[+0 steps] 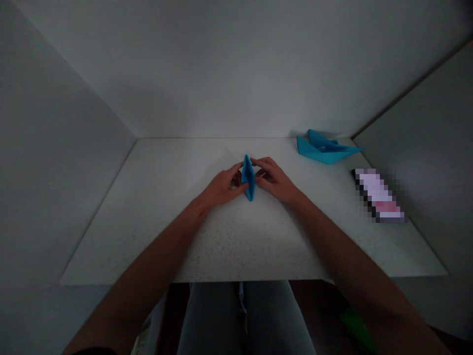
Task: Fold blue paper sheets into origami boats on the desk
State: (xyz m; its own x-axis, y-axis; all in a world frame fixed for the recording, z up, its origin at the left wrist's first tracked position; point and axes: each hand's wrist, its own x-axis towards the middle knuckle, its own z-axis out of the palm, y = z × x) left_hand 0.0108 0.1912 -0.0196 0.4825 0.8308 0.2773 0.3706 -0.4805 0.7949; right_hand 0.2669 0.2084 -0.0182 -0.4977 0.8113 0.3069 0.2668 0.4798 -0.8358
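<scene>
I count two hands in my feed: one left hand (221, 186) and one right hand (275, 180). I count two blue paper items: one blue paper fold (249, 177) and one blue paper boat (321, 149). There is one table (166, 236). Around it I count three panels: one left panel (62, 148), one back panel (240, 69) and one right panel (424, 148). I count one pixelated block (379, 196), too blurred for me to name. Below the table I count two legs (210, 315) and one green object (358, 330).
</scene>
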